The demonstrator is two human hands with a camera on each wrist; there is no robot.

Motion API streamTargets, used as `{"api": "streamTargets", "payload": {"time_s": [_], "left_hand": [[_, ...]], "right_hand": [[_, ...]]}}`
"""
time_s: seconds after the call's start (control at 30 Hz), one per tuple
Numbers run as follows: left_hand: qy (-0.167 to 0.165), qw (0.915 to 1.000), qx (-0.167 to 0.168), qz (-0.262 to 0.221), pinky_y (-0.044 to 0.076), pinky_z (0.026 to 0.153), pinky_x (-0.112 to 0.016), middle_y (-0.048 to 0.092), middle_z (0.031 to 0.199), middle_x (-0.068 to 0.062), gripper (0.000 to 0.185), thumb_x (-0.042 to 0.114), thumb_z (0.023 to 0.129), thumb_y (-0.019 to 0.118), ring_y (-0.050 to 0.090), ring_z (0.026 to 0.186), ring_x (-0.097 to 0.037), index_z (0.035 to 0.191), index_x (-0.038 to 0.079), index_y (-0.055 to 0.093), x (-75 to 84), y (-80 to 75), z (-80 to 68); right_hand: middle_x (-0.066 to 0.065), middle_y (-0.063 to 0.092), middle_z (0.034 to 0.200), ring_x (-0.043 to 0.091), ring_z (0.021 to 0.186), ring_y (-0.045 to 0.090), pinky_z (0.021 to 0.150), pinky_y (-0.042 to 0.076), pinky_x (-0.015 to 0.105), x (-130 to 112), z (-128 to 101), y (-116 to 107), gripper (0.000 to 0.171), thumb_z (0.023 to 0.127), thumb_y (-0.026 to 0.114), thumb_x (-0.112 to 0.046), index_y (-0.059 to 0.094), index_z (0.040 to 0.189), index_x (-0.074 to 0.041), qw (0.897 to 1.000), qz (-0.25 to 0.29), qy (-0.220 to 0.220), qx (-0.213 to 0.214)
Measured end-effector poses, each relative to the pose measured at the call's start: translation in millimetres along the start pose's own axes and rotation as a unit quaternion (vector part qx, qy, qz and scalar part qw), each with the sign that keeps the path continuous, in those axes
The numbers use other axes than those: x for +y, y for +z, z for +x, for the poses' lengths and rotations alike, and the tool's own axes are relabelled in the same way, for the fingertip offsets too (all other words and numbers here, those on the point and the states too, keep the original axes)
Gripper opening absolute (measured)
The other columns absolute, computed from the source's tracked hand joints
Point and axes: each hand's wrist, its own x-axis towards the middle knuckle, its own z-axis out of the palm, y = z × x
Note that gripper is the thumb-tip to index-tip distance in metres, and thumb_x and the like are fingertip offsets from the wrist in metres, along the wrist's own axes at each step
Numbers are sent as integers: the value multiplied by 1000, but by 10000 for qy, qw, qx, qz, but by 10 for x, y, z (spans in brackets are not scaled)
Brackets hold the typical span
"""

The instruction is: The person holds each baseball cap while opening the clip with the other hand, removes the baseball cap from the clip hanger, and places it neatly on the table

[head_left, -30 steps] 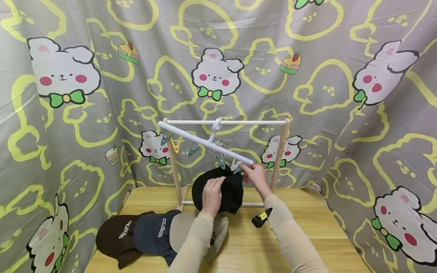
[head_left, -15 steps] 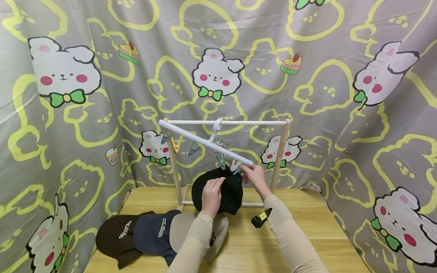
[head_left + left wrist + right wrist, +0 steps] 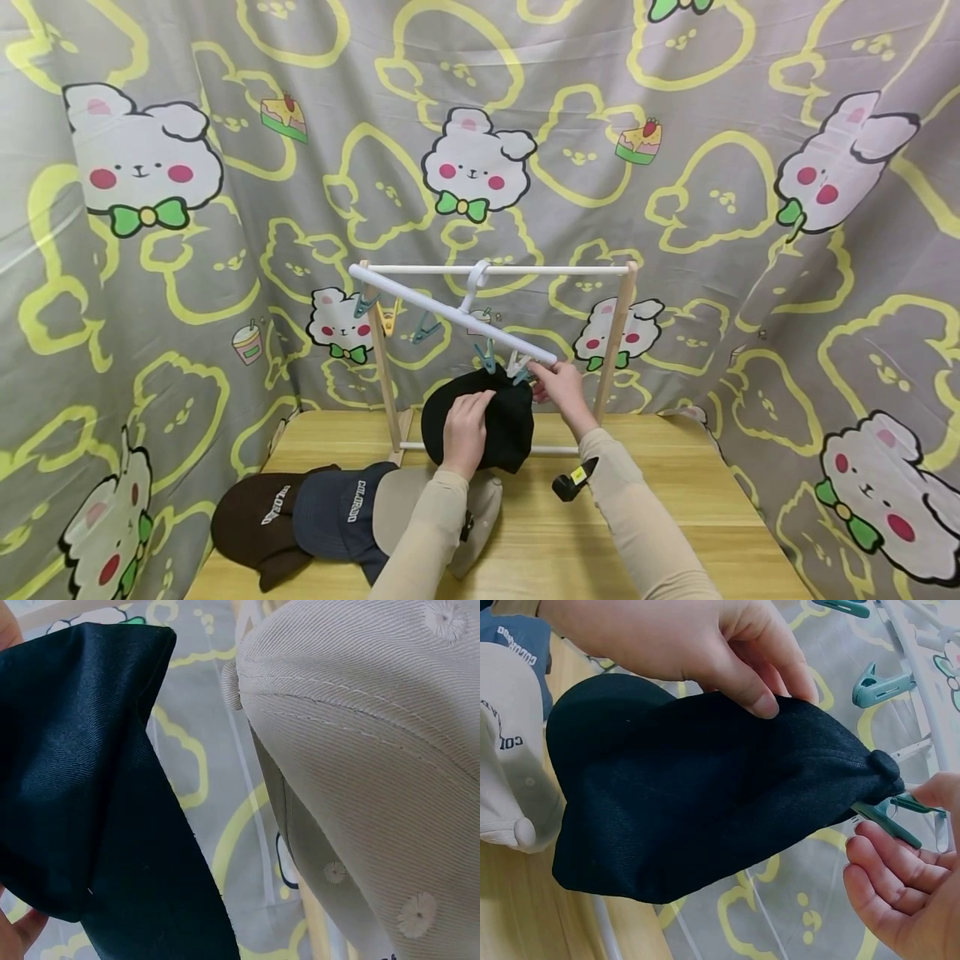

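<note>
A black baseball cap (image 3: pixel 506 425) is held up below the low end of a tilted white clip hanger (image 3: pixel 450 310). My left hand (image 3: pixel 467 425) grips the cap from the left, its thumb lying on the fabric in the right wrist view. My right hand (image 3: pixel 900 889) pinches a teal clothespin (image 3: pixel 892 823) at the cap's button end. The clip's jaws reach the fabric there, partly hidden behind the button. In the left wrist view the cap's dark fabric (image 3: pixel 82 765) fills the left side, beside a beige cap (image 3: pixel 360 735).
A brown cap (image 3: pixel 251 521) and a navy cap (image 3: pixel 330 517) overlap beside the beige one on the wooden table (image 3: pixel 637 533). The hanger hooks over the white rail (image 3: pixel 555 269) of a wooden rack. A yellow clothespin (image 3: pixel 389 318) and several teal ones hang along it.
</note>
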Motion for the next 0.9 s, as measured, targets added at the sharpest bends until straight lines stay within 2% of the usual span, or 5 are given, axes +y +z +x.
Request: {"api": "streamTargets", "payload": {"time_s": [0.27, 0.4, 0.67, 0.9], "left_hand": [[0, 10000, -7, -6, 55, 85, -32, 73, 99, -3, 31, -6, 85, 67, 65, 94, -22, 110, 12, 72, 0, -1, 1], [44, 10000, 46, -2, 56, 84, -32, 73, 99, -3, 32, -6, 83, 69, 65, 93, -22, 110, 12, 72, -3, 2, -1], [-110, 9997, -197, -12, 55, 88, -31, 73, 101, -3, 30, -4, 89, 63, 65, 95, -22, 112, 14, 71, -9, -7, -9], [-110, 9998, -161, -51, 55, 88, -31, 73, 101, -2, 31, -5, 88, 64, 64, 95, -22, 112, 14, 71, -17, 4, -19]], "right_hand": [[4, 66, 61, 12, 49, 63, 65, 61, 44, -7, -2, -3, 38, 88, 69, -37, 66, 91, 1, 10000, -2, -9, -15], [4, 67, 61, 12, 49, 63, 65, 61, 43, -8, -3, -2, 38, 88, 68, -37, 66, 92, 1, 10000, 3, 4, -38], [3, 66, 60, 12, 49, 63, 69, 60, 47, 0, 2, -5, 38, 89, 68, -36, 65, 92, 1, 10000, 4, -1, -41], [3, 66, 61, 11, 49, 63, 69, 60, 48, -3, 3, 1, 39, 88, 68, -37, 66, 92, 1, 10000, 3, -16, -27]]}}
